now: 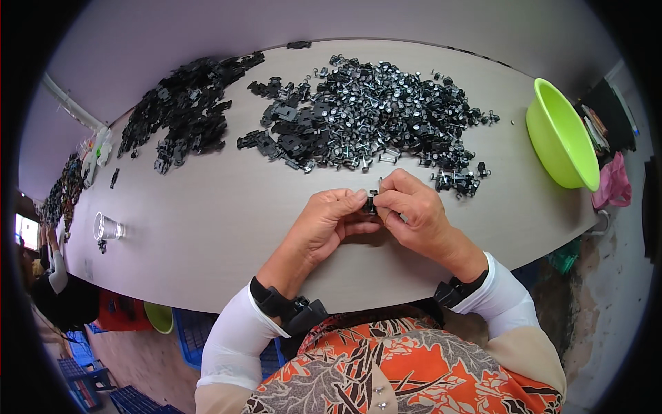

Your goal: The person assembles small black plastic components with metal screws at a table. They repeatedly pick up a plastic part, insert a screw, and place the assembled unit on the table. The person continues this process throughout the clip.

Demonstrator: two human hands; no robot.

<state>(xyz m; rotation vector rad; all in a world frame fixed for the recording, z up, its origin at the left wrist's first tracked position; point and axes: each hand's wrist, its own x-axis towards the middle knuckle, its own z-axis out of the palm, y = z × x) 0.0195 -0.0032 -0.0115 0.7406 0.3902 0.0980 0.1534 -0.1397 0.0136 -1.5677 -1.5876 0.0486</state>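
My left hand [323, 224] pinches a small black wheeled part [372, 201] between thumb and fingers, just above the table near its front. Closed on the same part from the other side is my right hand [417, 217], its fingertips against it. Much of the part is hidden by the fingers. Beyond my hands spreads a big pile of small wheels on metal axles [393, 103]. Flat black toy-car bases [293, 121] lie at that pile's left edge. A few wheel pieces [458, 183] sit apart, close to my right hand.
Another heap of black bases [186, 103] lies at the far left. A clear plastic cup [108, 226] is on the left of the table [186, 228]. At the right edge a lime-green basin [562, 138] stands tilted, beside pink cloth [612, 181]. Another person's arm [58, 269] shows far left.
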